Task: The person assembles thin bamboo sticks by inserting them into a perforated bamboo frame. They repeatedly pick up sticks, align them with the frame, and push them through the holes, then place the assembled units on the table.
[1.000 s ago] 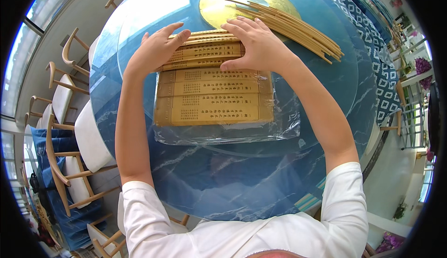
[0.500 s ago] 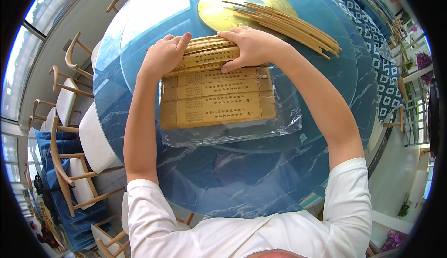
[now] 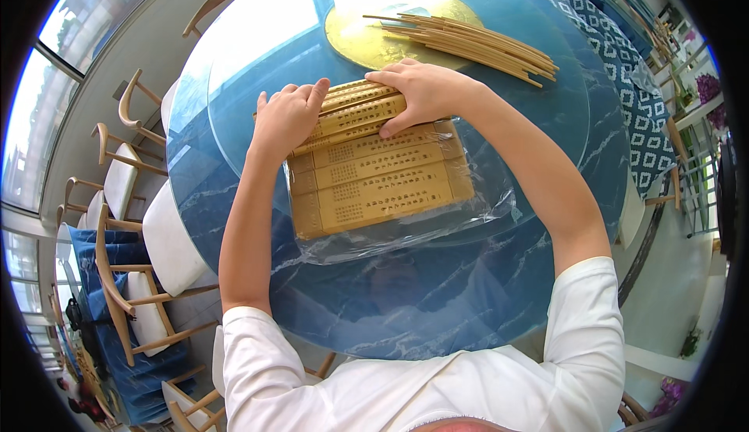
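Note:
Flat brown paper sleeves, printed with rows of dark characters, lie overlapping on clear plastic film in front of me. At their far edge is a raised stack of similar narrow printed sleeves. My left hand is closed around the left end of this stack, thumb at the top. My right hand grips its right part, with the thumb on the near side and the fingers over the far side. Beyond my right hand lies a loose bundle of thin wooden sticks.
The round blue marble-patterned table carries a round glass top with a gold disc at the far side. Wooden chairs with white seats stand at the left. A blue and white patterned cloth hangs at the right.
The view has turned a little. The sleeves and plastic film appear more tilted and slightly nearer me. Both hands keep their hold on the raised stack.

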`<state>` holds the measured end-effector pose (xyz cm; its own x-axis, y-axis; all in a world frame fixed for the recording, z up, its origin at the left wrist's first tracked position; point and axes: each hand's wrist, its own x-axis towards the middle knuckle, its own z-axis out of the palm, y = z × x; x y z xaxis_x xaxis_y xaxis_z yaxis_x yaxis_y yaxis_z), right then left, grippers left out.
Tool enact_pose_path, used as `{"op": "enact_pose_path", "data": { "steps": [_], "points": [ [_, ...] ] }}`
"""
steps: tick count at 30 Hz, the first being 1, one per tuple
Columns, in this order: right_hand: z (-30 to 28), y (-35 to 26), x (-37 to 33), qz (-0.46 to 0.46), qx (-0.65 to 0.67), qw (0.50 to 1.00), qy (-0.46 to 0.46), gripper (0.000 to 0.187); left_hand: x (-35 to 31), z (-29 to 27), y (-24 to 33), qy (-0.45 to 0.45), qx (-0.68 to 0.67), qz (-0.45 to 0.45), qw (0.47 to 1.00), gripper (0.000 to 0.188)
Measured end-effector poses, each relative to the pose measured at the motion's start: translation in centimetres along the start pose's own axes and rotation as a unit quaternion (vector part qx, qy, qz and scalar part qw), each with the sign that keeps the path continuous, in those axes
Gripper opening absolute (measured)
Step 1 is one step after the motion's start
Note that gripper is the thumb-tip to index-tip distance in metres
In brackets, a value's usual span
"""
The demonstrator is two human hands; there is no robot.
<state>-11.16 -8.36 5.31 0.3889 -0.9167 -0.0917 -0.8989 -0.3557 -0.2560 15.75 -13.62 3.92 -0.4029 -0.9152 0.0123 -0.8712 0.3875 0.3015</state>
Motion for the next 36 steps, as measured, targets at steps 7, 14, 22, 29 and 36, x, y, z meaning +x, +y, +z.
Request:
{"op": "enact_pose_path", "data": {
  "steps": [7,14,22,29,36],
  "points": [
    [-0.5,-0.2,-0.1,-0.015,0.014,1.0,-0.01,0.111,-0.9,-0.5,0.0,0.001,-0.009,-0.001,1.0,0.08],
    [0.3,-0.7,-1.2,-0.007,0.007,1.0,0.009,0.115,-1.5,0.1,0.2,0.0,0.006,-0.006,1.0,0.083],
    [-0.4,1.8,-7.8,-0.006,0.039,0.962,0.271,0.071,-4.5,0.1,1.9,0.169,0.024,0.07,0.983,0.072],
    [2.4,1.7,-18.9,0.074,0.157,0.941,0.29,0.021,-14.3,3.8,11.9,0.127,0.004,0.328,0.936,0.053],
    [3.4,7.2,-19.2,0.116,0.079,0.904,0.403,0.019,-15.8,9.2,16.1,0.078,0.037,0.345,0.935,0.075]
  ]
}}
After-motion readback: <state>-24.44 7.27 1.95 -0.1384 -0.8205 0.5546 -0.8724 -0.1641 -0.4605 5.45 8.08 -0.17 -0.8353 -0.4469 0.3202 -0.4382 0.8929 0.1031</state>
